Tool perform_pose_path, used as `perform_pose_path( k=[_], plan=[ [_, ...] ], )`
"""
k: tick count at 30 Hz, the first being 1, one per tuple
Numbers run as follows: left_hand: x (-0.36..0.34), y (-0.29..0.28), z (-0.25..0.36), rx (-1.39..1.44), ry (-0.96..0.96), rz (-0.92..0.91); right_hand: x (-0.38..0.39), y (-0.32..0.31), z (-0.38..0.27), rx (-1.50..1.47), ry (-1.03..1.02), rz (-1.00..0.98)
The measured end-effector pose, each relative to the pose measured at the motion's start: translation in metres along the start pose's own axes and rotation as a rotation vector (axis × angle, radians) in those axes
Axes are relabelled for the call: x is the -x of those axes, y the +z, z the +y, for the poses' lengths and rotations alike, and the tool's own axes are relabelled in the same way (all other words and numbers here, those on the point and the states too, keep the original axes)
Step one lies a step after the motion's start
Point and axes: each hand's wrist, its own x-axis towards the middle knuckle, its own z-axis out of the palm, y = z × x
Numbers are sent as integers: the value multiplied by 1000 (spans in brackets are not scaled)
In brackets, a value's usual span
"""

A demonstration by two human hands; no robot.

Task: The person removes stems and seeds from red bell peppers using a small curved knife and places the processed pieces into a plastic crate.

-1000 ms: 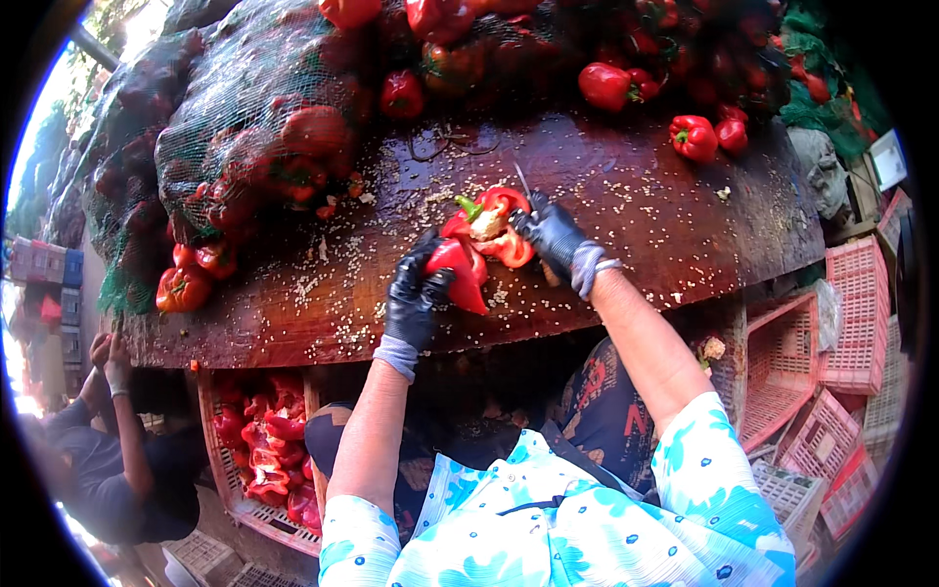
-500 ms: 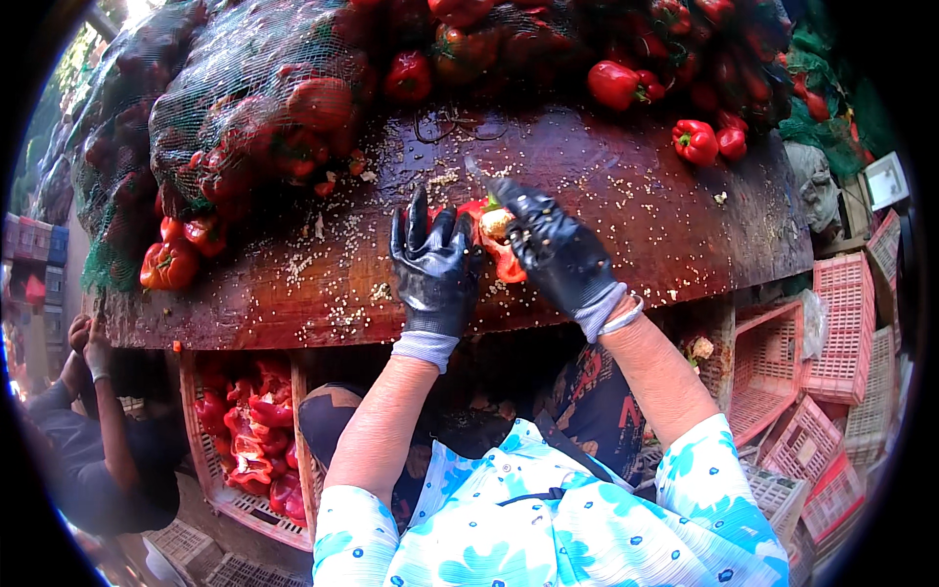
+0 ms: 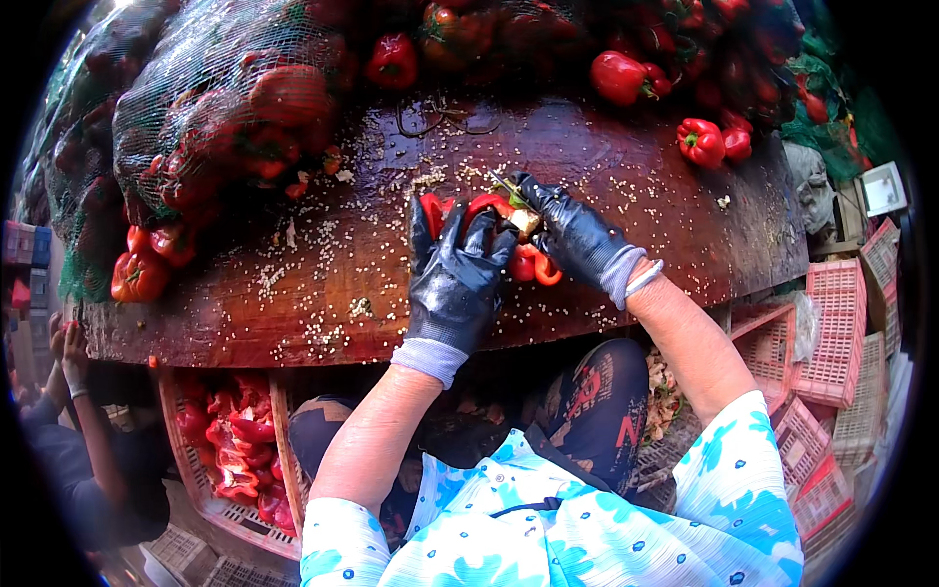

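Left hand (image 3: 455,284) splayed over cut pepper (image 3: 533,264); right hand (image 3: 577,233) gripping knife (image 3: 502,182); seeds (image 3: 427,180) around.

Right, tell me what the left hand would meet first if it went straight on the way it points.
The left hand would most likely meet the cut red pepper at its fingers first; beyond lie scattered seeds on the table, though depth is unclear.

Pink crates (image 3: 833,333) lie jumbled at right below a white-framed panel (image 3: 883,189), a dark-clothed co-worker (image 3: 103,479) at far left.
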Motion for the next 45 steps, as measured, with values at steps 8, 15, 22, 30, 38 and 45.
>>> perform_pose_path(
  k=[8, 15, 22, 30, 38, 45],
  plan=[
    [-9, 4, -11, -13, -27, -37, -20, 7, 7, 90, -23, 139],
    [-15, 6, -8, -69, -22, -73, -35, -1, 15, -57, 141, 76],
    [-13, 13, -7, -141, 49, -56, -65, 2, -5, 317, 233, 53],
    [-12, 27, -10, -54, 105, 81, -55, 5, 49, -998, 271, 346],
    [4, -10, -31, -274, 126, -4, 93, -27, 44, -1033, 301, 681],
    [180, -36, -186, -747, -569, -428, 297, -11, 60, -788, 691, 938]
  ],
)
